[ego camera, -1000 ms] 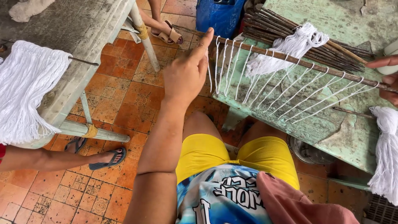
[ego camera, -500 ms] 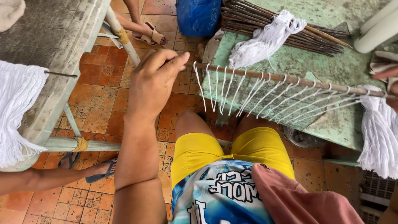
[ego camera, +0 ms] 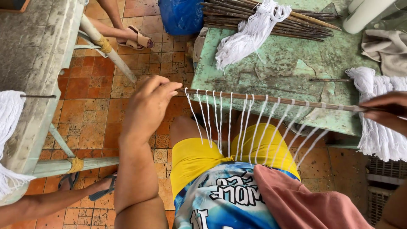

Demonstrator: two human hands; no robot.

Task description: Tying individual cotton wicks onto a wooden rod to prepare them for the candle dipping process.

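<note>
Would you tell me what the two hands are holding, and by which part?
Both hold the thin stick strung with white cords: the left hand pinches its left end, the right hand its right end.

We hold a stick [ego camera: 271, 101] level across our lap, L hand [ego camera: 146, 106] on its left end, R hand [ego camera: 388, 111] on its right end. Strings [ego camera: 231, 123] hang from it side by side, down over our shorts [ego camera: 199, 154]. Table [ego camera: 275, 63] lies just beyond the stick; on it a stick bundle [ego camera: 271, 19] at the far edge w/ a yarn hank [ego camera: 246, 38] draped over it. Another yarn bunch [ego camera: 375, 118] hangs off the table edge by our R hand. Bench [ego camera: 29, 63] stands at left, w/ someone's foot [ego camera: 91, 186] under it.
</note>
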